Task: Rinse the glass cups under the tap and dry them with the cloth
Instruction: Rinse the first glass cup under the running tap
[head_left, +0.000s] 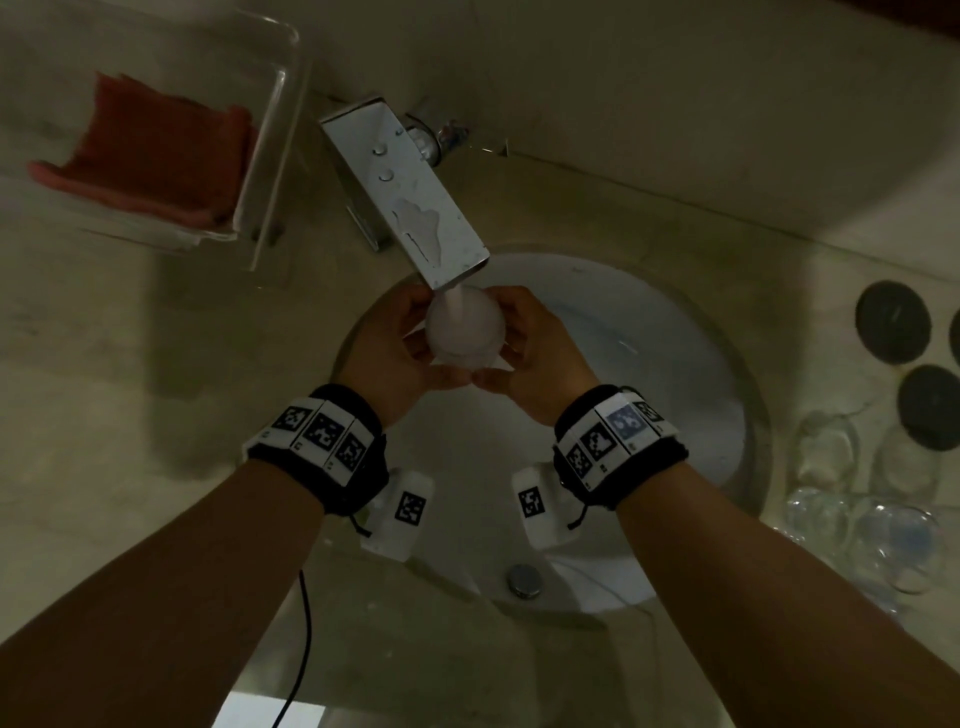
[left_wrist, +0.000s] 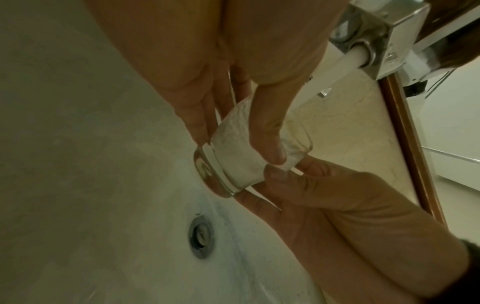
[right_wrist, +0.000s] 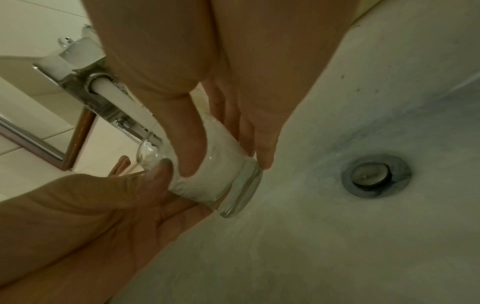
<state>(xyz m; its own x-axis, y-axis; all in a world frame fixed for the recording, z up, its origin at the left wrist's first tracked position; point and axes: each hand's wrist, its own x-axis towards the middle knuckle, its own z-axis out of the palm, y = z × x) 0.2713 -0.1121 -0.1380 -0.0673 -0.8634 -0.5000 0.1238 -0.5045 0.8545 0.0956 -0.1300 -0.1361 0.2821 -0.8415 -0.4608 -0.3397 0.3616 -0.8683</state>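
Under the tap (head_left: 410, 187), glass cup (head_left: 464, 332) between both hands' fingers (left_wrist: 265, 131).

Head view: glass cup (head_left: 464, 332) rim hidden by the water stream and tap (head_left: 410, 192). Spare glasses (head_left: 862, 514) at lower right blurred, count not determinable. Dark discs (head_left: 893, 322) cut by the right edge.

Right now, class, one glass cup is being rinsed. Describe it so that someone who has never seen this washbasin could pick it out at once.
Start at the round white basin and find the flat metal tap over its far edge. Directly under the spout, the glass cup is held between the left hand and the right hand, with water pouring in. Unlike the other glass cups standing on the counter to the right, it is foaming white inside.
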